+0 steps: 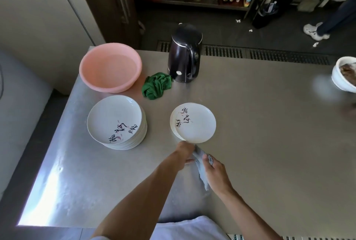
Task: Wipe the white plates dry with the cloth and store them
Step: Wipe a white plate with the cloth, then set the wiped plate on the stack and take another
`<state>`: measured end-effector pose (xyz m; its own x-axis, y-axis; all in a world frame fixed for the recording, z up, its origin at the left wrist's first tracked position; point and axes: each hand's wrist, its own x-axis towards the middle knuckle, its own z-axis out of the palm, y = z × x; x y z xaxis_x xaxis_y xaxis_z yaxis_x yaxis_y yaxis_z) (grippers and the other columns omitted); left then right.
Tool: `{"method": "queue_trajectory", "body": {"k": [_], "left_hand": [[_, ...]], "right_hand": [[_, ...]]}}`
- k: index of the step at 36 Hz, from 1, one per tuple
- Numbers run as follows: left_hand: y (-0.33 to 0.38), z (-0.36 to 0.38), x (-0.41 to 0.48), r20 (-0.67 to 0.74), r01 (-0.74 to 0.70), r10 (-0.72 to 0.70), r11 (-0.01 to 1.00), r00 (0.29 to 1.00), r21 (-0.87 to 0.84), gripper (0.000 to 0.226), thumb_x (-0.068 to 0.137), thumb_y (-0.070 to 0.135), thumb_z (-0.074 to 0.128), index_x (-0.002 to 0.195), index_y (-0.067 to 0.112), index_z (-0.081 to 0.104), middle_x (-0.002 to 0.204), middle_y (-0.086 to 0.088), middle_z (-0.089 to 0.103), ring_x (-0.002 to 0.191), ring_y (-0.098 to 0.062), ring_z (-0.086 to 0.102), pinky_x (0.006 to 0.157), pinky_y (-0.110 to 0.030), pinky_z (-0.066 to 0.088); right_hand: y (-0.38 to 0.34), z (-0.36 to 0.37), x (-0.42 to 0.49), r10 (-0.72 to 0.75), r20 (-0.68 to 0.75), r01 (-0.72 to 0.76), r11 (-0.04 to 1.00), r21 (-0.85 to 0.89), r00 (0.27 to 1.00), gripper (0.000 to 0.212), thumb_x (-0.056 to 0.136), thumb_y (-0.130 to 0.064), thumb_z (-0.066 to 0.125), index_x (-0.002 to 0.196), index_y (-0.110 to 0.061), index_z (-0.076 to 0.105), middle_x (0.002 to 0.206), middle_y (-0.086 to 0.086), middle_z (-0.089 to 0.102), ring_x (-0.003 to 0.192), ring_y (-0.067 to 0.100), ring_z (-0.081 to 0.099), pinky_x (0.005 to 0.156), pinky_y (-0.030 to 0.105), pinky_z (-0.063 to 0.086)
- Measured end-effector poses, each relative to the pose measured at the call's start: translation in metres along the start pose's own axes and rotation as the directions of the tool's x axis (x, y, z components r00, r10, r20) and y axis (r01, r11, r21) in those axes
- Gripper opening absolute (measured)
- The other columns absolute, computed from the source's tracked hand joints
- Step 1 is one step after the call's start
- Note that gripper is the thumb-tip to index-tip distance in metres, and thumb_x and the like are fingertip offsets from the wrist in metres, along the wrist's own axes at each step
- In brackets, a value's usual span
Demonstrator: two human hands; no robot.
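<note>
In the head view, a grey cloth (pixel 200 166) is gripped in the curled right hand (pixel 214 169). The left hand (pixel 185 152) is blurred at the near rim of the smaller plate stack (pixel 192 122), and its grip cannot be told. The taller stack (pixel 115 122) stands well apart to the left. The grey cloth is probably best spread flat before a plate is lifted, so both faces get wiped.

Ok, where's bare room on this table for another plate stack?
Bare: the steel tabletop right of the short white plate stack, between the black electric kettle and the white bowl. Crowded: back left, with pink plastic basin, crumpled green cloth, tall white plate stack.
</note>
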<state>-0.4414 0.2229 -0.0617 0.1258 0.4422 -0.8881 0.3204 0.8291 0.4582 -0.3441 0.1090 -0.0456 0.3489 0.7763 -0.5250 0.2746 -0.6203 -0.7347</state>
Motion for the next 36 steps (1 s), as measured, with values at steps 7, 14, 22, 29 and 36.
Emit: {"method": "queue_trajectory", "body": {"k": [7, 14, 22, 29, 36], "left_hand": [[0.019, -0.035, -0.018, 0.024, -0.292, 0.295, 0.923, 0.955, 0.250, 0.020, 0.100, 0.004, 0.050, 0.107, -0.002, 0.067, 0.107, -0.028, 0.060, 0.092, -0.023, 0.050, 0.078, -0.031, 0.045], [0.054, -0.137, -0.064, -0.215, -0.471, 0.670, 0.680, 0.711, 0.562, 0.038, 0.097, 0.015, 0.052, 0.133, 0.012, 0.063, 0.124, -0.014, 0.067, 0.114, -0.033, 0.061, 0.096, -0.034, 0.047], [0.031, -0.266, -0.075, -0.673, -0.148, 0.485, 0.856, 0.559, 0.495, 0.060, 0.096, 0.024, 0.051, 0.154, 0.011, 0.041, 0.151, -0.023, 0.041, 0.138, -0.042, 0.035, 0.114, -0.047, 0.031], [0.003, -0.287, -0.072, -0.560, -0.352, 0.424, 0.905, 0.712, 0.238, 0.024, 0.087, 0.013, 0.046, 0.091, 0.007, 0.069, 0.086, -0.006, 0.063, 0.088, -0.031, 0.057, 0.074, -0.036, 0.045], [-0.003, -0.289, -0.068, -0.585, -0.440, 0.435, 0.886, 0.684, 0.146, 0.024, 0.084, 0.024, 0.048, 0.087, 0.013, 0.069, 0.079, 0.003, 0.062, 0.075, -0.020, 0.054, 0.071, -0.032, 0.043]], "right_hand": [[-0.018, 0.014, 0.007, 0.110, 0.065, -0.121, 0.970, 0.211, 0.992, 0.034, 0.104, -0.040, 0.042, 0.115, -0.021, 0.068, 0.116, -0.004, 0.070, 0.112, 0.014, 0.063, 0.090, 0.028, 0.045], [-0.087, 0.058, 0.020, 0.082, 0.133, -0.133, 0.889, 0.438, 0.988, 0.034, 0.103, -0.044, 0.046, 0.128, -0.028, 0.061, 0.132, -0.007, 0.064, 0.127, 0.016, 0.055, 0.116, 0.046, 0.037], [-0.165, 0.113, 0.030, 0.075, 0.185, -0.159, 0.854, 0.495, 0.980, 0.034, 0.100, -0.046, 0.051, 0.123, -0.024, 0.059, 0.124, -0.002, 0.061, 0.112, 0.018, 0.056, 0.102, 0.036, 0.043], [-0.177, 0.136, 0.021, 0.026, 0.167, -0.092, 0.909, 0.406, 0.986, 0.015, 0.101, -0.041, 0.050, 0.104, -0.027, 0.056, 0.096, -0.009, 0.063, 0.090, 0.008, 0.059, 0.079, 0.025, 0.043], [-0.176, 0.143, 0.019, 0.033, 0.188, -0.107, 0.910, 0.400, 0.982, 0.019, 0.102, -0.041, 0.048, 0.106, -0.027, 0.059, 0.111, -0.001, 0.067, 0.106, 0.019, 0.062, 0.100, 0.039, 0.048]]}}
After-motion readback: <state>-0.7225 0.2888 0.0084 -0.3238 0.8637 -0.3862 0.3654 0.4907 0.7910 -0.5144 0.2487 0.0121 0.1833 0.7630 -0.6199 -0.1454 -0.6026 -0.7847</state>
